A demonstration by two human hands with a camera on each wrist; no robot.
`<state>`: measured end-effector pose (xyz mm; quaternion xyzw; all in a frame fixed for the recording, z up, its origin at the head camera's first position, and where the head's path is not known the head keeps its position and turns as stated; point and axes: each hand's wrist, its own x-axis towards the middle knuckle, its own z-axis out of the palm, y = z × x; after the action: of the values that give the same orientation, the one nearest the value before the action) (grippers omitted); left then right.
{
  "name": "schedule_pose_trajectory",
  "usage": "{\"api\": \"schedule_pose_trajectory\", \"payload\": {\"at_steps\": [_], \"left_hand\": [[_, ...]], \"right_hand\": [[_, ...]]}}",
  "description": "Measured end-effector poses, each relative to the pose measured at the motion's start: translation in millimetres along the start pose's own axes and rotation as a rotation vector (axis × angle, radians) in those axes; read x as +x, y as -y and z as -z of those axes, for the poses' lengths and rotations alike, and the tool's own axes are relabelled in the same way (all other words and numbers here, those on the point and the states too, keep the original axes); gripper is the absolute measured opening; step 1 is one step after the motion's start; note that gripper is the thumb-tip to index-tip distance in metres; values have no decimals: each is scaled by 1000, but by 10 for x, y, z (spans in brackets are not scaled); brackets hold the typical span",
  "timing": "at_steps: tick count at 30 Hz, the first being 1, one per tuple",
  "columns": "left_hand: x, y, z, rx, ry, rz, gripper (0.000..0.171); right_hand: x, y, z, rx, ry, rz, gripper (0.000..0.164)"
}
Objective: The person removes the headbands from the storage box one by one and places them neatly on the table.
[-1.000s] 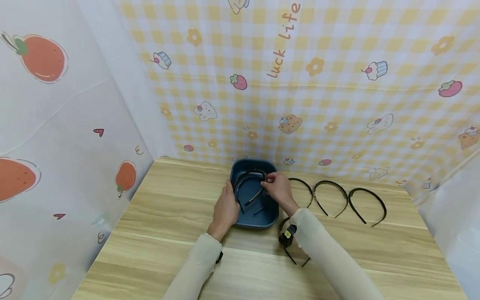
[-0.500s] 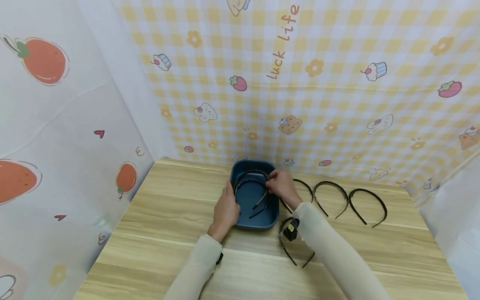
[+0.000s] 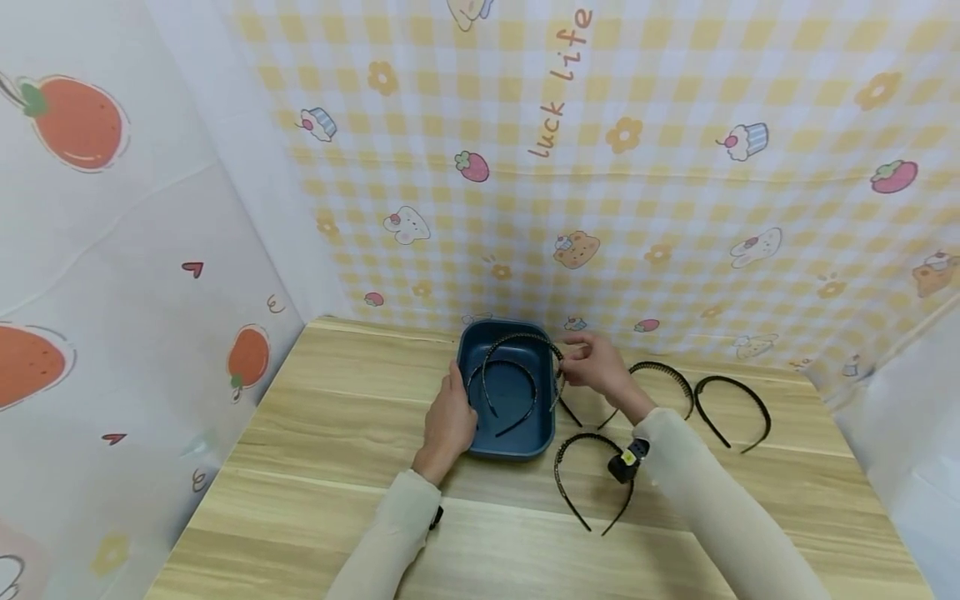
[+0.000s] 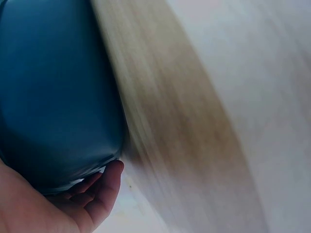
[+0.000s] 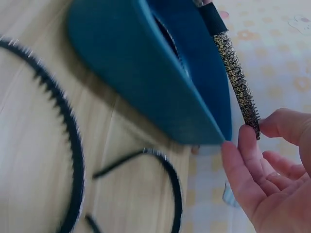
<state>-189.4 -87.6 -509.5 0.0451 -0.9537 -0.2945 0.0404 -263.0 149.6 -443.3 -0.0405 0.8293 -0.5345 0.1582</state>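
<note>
A glittery headband (image 3: 517, 337) with small teeth is pinched near one end by my right hand (image 3: 596, 364), between thumb and fingers. In the right wrist view its speckled black-and-gold band (image 5: 236, 73) shows close up, beside the bin. In the head view, the headband's arch overlaps the right part of the blue plastic bin (image 3: 513, 454). Another dark headband (image 3: 501, 362) lies inside the bin. My left hand (image 3: 450, 417) holds the bin at its left side; in the left wrist view the fingers (image 4: 108, 187) curve against the bin's outer wall.
To the right lie more black headbands: one (image 3: 660, 365) partly behind my right hand, another (image 3: 753, 396) farther right. Nearer the front lies a toothed headband (image 3: 564, 492). A checked cloth (image 3: 517, 208) hangs behind the wooden table (image 3: 337, 392).
My right hand has moved to the right, drawing the glittery headband toward the bin's right rim. The other headband stays inside the bin. My left hand keeps its place.
</note>
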Motion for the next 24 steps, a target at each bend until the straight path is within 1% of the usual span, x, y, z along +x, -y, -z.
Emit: {"api": "schedule_pose_trajectory", "payload": {"at_steps": [5,9,12,16,24], "left_hand": [[3,-3,-8,-5,-5,-3,74],[11,7,-19,-10,0,0,73],[11,4,-22,-10,3,1,73],[7,-4,-13,-16,-1,-1,73],[18,3,-34,-7,-3,-13,74]], "right_hand": [[-130,-138,214,-24,-20,45,45],[-248,-255,386,-85,-33,86,37],[-342,-354,523,-126,-32,90,33],[-466,-490,694,-139,-19,86,31],[-748,-787,982,-174,-47,59,35]]}}
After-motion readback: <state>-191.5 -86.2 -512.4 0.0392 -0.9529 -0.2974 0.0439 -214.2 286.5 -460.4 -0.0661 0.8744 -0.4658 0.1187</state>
